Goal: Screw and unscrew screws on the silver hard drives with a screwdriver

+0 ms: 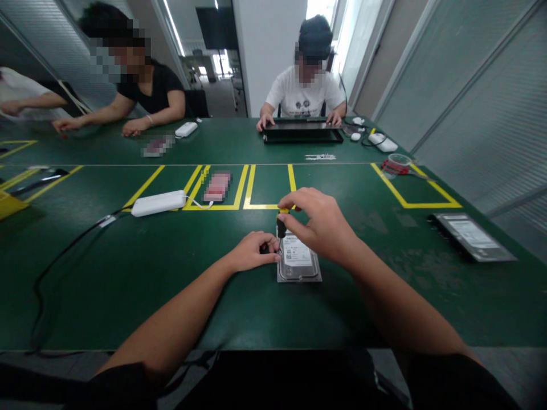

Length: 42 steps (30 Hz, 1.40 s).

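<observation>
A silver hard drive (pixel 298 262) with a white label lies flat on the green table in front of me. My right hand (pixel 318 219) is closed on the handle of a small black and yellow screwdriver (pixel 281 225), held upright over the drive's left side. Its thin shaft points down at the drive. My left hand (pixel 256 250) rests at the drive's left edge, with thumb and fingertips by the screwdriver's tip. Something dark shows between those fingers, but I cannot make out what it is.
A second hard drive (pixel 474 236) lies to the right. Behind it, a clear plastic cup with red-handled pliers (pixel 395 165) stands inside yellow tape. At left are a white power bank (pixel 158 203) with cables and a phone (pixel 217 187). Across the table, a person holds a dark panel (pixel 303 132).
</observation>
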Motion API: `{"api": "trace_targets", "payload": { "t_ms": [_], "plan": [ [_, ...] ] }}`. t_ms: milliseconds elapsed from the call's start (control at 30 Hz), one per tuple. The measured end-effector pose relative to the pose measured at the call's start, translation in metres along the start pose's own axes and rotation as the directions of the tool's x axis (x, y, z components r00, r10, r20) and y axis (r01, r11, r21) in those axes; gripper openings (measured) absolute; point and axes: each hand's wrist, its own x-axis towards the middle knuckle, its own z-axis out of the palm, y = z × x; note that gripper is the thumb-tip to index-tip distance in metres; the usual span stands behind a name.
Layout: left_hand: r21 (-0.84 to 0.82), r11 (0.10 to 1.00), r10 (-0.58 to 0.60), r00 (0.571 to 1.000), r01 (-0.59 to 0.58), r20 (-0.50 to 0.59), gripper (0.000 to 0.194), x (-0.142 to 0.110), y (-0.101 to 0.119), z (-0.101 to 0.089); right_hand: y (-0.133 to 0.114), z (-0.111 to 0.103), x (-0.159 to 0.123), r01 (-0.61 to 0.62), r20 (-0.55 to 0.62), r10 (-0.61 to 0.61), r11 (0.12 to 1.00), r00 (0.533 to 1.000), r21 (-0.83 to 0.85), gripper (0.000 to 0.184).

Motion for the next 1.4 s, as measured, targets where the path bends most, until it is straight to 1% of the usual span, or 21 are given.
{"api": "trace_targets", "payload": {
  "t_ms": [133, 333, 433, 567, 700, 833, 1067, 1267, 1400],
  "plan": [
    [-0.006, 1.000, -0.001, 1.000, 0.001, 0.003, 0.028, 0.0001, -0.0009, 0.0006, -0.0002, -0.0001, -0.0006, 0.015, -0.007, -0.015, 1.000, 1.000, 0.000, 0.013],
    [0.020, 1.000, 0.019, 1.000, -0.019, -0.013, 0.027, 0.0001, -0.0017, 0.0006, -0.0016, 0.0005, 0.0009, 0.010, 0.026, -0.012, 0.999, 1.000, 0.052, 0.016],
    [0.022, 0.999, 0.026, 0.999, -0.026, -0.020, 0.027, 0.0000, -0.0003, 0.0001, -0.0017, 0.0007, 0.0006, 0.011, 0.010, -0.012, 1.000, 1.000, 0.027, 0.014],
    [-0.019, 1.000, 0.007, 1.000, -0.007, -0.003, 0.028, -0.0003, 0.0014, -0.0004, -0.0027, -0.0004, -0.0009, 0.001, -0.028, -0.001, 1.000, 1.000, 0.000, 0.014],
    [-0.028, 1.000, -0.011, 1.000, 0.012, 0.007, 0.028, -0.0004, 0.0025, -0.0007, -0.0034, -0.0004, -0.0006, 0.021, 0.007, -0.021, 1.000, 1.000, 0.001, 0.014],
    [-0.016, 1.000, -0.013, 1.000, 0.013, 0.007, 0.027, -0.0002, 0.0034, -0.0011, -0.0017, 0.0015, 0.0007, 0.012, 0.033, -0.012, 1.000, 0.999, 0.009, 0.015],
    [0.011, 1.000, 0.009, 1.000, -0.008, -0.013, 0.028, 0.0000, -0.0013, 0.0003, -0.0009, 0.0029, -0.0007, 0.021, -0.025, -0.021, 1.000, 0.999, 0.000, 0.013],
    [-0.002, 1.000, 0.005, 1.000, -0.005, 0.008, 0.027, 0.0001, -0.0014, 0.0006, -0.0032, 0.0020, 0.0005, 0.022, -0.001, -0.022, 0.999, 1.000, 0.040, 0.013],
    [0.010, 1.000, -0.005, 1.000, 0.005, 0.002, 0.028, 0.0003, 0.0000, 0.0000, -0.0023, 0.0021, 0.0013, 0.016, 0.006, -0.017, 1.000, 1.000, 0.016, 0.012]
  ]
}}
